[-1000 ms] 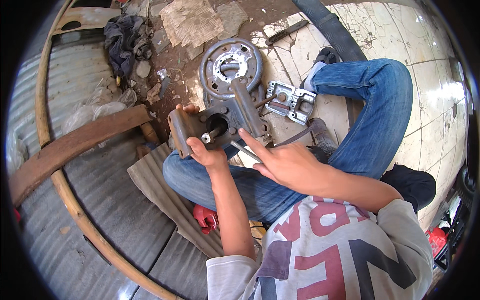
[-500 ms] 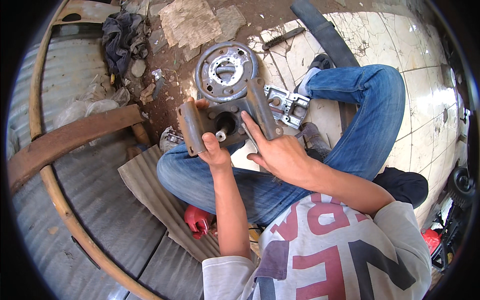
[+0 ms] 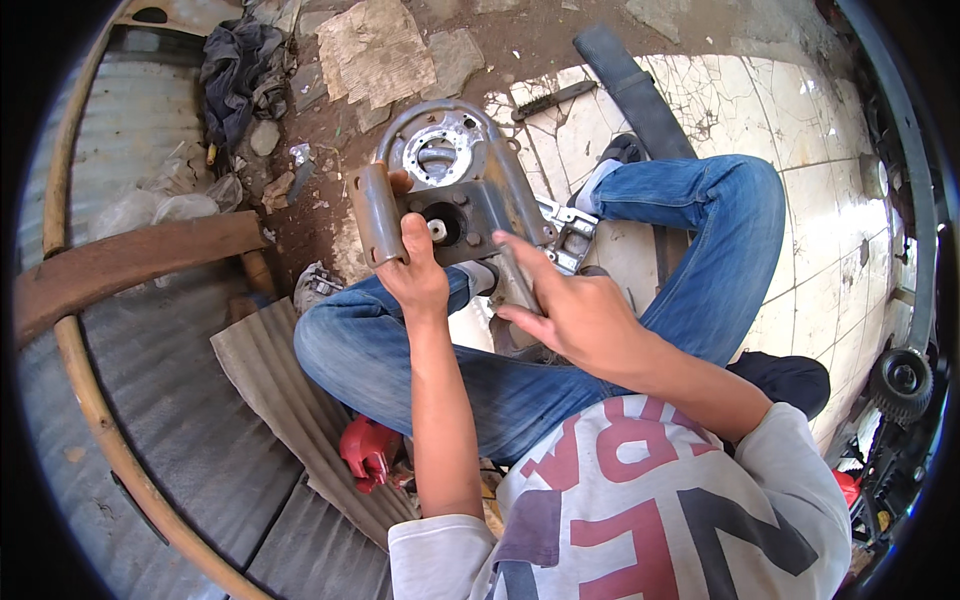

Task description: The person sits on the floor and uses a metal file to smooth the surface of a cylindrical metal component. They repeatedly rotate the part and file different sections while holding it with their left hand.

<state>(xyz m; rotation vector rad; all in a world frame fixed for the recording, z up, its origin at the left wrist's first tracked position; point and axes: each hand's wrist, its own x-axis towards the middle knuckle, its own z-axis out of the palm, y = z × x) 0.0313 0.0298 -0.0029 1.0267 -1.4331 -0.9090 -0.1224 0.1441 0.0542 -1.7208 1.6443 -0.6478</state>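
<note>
My left hand [image 3: 422, 283] grips the lower left side of a dark metal bracket [image 3: 482, 200]. The bracket has a tube at each side and a round hole in its middle with a shaft end in it. My right hand [image 3: 592, 318] is closed round a narrow grey metal bar [image 3: 516, 278]. Its upper end lies close to the bracket's lower right part; whether they touch I cannot tell. Behind the bracket, a round metal plate [image 3: 484, 118] with a large centre hole lies on the ground, partly covered. To its right, a silver cast metal part [image 3: 576, 240] rests on the tiles.
A wire brush [image 3: 553, 101] and a long dark rubber strip [image 3: 632, 90] lie ahead on the cracked tiles. Corrugated sheets [image 3: 290, 400], a bent wooden rail [image 3: 95, 400] and a red object [image 3: 366, 450] are at my left. My crossed legs surround the work.
The bracket has tilted and shifted slightly left, covering more of the round plate. My right hand and the bar have moved down along it, and the whole view has shifted a little.
</note>
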